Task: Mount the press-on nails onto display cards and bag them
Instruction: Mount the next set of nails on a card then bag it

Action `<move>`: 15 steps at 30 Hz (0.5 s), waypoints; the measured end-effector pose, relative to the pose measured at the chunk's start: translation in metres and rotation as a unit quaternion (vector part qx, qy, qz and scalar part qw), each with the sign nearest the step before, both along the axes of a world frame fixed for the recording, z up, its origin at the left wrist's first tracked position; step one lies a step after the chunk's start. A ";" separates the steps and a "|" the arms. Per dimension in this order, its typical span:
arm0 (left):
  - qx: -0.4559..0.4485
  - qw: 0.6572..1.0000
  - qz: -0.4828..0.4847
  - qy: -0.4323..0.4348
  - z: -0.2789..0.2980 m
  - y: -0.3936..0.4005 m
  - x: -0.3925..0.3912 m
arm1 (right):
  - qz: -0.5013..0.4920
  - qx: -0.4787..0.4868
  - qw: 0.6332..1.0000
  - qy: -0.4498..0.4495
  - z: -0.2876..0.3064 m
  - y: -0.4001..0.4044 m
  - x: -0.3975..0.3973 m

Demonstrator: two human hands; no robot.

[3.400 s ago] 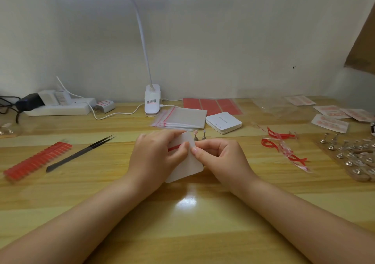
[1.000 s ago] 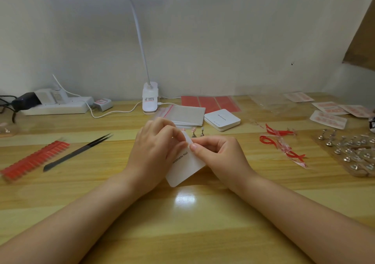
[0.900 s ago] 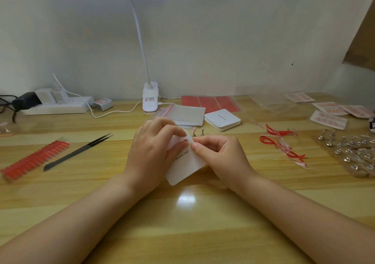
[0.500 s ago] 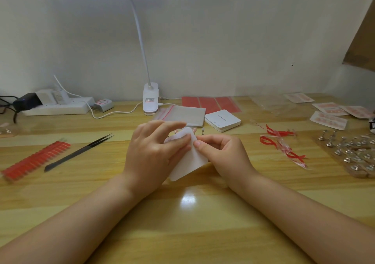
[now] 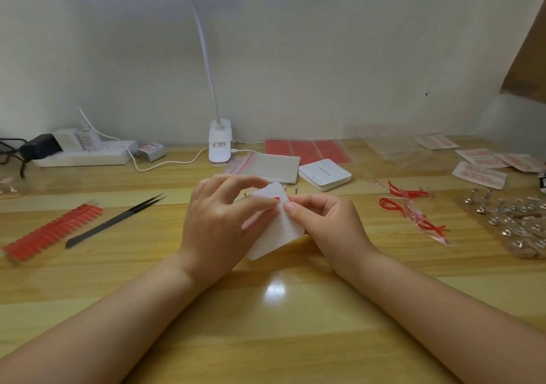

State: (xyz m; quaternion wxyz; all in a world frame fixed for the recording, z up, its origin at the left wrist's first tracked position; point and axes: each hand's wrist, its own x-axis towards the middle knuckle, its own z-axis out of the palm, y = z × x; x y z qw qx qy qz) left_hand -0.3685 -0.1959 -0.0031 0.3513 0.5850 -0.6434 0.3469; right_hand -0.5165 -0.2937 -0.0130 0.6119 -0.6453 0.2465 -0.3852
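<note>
A white display card (image 5: 280, 230) is held tilted just above the wooden table (image 5: 295, 324) at its middle. My left hand (image 5: 221, 224) grips the card's left side, thumb across its face. My right hand (image 5: 328, 224) pinches the card's upper edge, where a small red bit (image 5: 276, 198) shows by the thumb tip. A strip of red press-on nails (image 5: 51, 233) lies at the far left. A stack of clear zip bags (image 5: 266, 166) with red seals sits behind my hands. What the hands hide of the card cannot be seen.
Black tweezers (image 5: 115, 219) lie left of my hands. A white card box (image 5: 325, 174), red adhesive sheets (image 5: 307, 150), lamp base (image 5: 219, 143) and power strip (image 5: 82, 154) line the back. Peeled red strips (image 5: 413, 212), metal nail stands (image 5: 511, 221) and bagged finished cards (image 5: 478, 174) fill the right.
The card has turned in my hands: the printed text seen a second ago no longer shows. My left fingers have straightened over the card's top, and a red bit now shows at the edge.
</note>
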 end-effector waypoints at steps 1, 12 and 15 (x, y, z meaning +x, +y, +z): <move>0.009 0.999 0.004 0.034 0.002 0.000 0.000 | 0.001 -0.003 1.000 -0.002 0.000 0.000 0.000; 0.121 0.866 -0.128 0.467 0.012 -0.004 -0.005 | -0.003 -0.016 0.999 0.029 0.006 0.000 0.001; 0.102 0.846 -0.152 0.500 0.015 -0.005 -0.006 | 0.003 -0.044 0.999 0.027 0.008 0.000 0.001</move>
